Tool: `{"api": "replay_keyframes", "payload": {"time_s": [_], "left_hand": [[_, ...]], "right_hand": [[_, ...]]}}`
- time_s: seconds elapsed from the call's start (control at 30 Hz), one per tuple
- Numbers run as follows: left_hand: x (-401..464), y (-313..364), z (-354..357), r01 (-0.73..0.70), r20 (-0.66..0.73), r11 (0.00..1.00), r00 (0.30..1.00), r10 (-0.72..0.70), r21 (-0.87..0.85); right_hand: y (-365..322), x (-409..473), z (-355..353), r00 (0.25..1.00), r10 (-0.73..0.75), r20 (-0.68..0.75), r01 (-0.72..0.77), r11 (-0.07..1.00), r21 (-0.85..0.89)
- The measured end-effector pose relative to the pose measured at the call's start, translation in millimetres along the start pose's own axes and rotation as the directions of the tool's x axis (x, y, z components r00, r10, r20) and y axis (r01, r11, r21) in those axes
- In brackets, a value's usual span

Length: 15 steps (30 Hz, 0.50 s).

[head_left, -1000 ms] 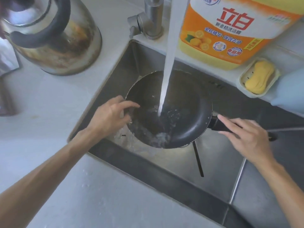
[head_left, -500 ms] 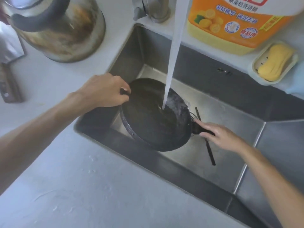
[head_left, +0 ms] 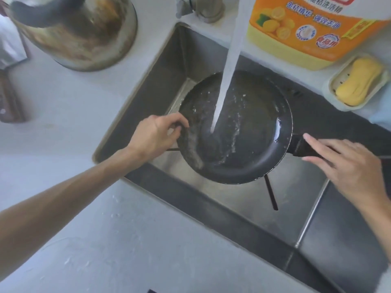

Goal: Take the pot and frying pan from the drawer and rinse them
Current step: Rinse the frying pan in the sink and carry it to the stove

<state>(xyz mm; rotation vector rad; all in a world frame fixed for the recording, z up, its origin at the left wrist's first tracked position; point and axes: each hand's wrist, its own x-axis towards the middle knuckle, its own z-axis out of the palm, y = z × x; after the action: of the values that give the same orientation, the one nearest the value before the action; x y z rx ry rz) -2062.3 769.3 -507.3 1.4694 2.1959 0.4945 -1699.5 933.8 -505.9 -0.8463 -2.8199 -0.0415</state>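
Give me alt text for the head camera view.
A dark frying pan is held in a steel sink under running tap water, left hand on its rim, right hand at its handle. Detergent bottle and soap sit behind.

We count one frying pan (head_left: 239, 132), two hands, one kettle (head_left: 78, 32) upper left, one detergent bottle (head_left: 313, 28), one soap bar (head_left: 357, 81) right.

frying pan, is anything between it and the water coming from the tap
Nothing visible. The water stream falls straight into the frying pan, held over the sink. The left hand grips its near rim and the right hand is on its handle; both are clear of the stream.
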Motion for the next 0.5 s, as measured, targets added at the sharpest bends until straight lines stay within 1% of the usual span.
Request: {"api": "replay_keyframes", "payload": {"time_s": [0.07, 0.17, 0.23, 0.27, 0.3, 0.33, 0.4, 0.43, 0.5], "left_hand": [[-1, 8, -16, -0.073, -0.155, 0.997, 0.985, 0.075, 0.019], [7, 22, -43, -0.195, -0.299, 0.973, 0.928, 0.224, 0.124], [13, 33, -61, -0.282, -0.342, 0.932, 0.873, 0.347, 0.226], [15, 38, -69, -0.313, -0.347, 0.906, 0.847, 0.402, 0.285], [17, 43, -76, -0.325, -0.334, 0.883, 0.836, 0.436, 0.339], [20, 47, -82, -0.319, -0.301, 0.871, 0.846, 0.440, 0.374], [26, 53, -89, -0.270, -0.206, 0.877, 0.905, 0.372, 0.397], [29, 52, -91, -0.232, -0.155, 0.889, 0.937, 0.313, 0.395], [35, 43, -91, -0.125, -0.071, 0.926, 0.984, 0.161, 0.357]], "right_hand": [[-11, -13, 17, 0.990, 0.137, -0.033, -0.132, 0.984, 0.116], [-41, -21, 48, 0.961, 0.275, -0.010, -0.258, 0.914, 0.313], [-64, -24, 69, 0.947, 0.313, 0.068, -0.311, 0.847, 0.431], [-74, -24, 80, 0.942, 0.309, 0.132, -0.333, 0.813, 0.478], [-83, -23, 87, 0.937, 0.281, 0.207, -0.349, 0.775, 0.526], [-90, -21, 93, 0.927, 0.242, 0.286, -0.368, 0.732, 0.574], [-96, -13, 98, 0.885, 0.158, 0.439, -0.431, 0.637, 0.639], [-95, -8, 97, 0.855, 0.106, 0.507, -0.459, 0.610, 0.646], [-86, -1, 90, 0.773, 0.006, 0.635, -0.517, 0.586, 0.624]]}}
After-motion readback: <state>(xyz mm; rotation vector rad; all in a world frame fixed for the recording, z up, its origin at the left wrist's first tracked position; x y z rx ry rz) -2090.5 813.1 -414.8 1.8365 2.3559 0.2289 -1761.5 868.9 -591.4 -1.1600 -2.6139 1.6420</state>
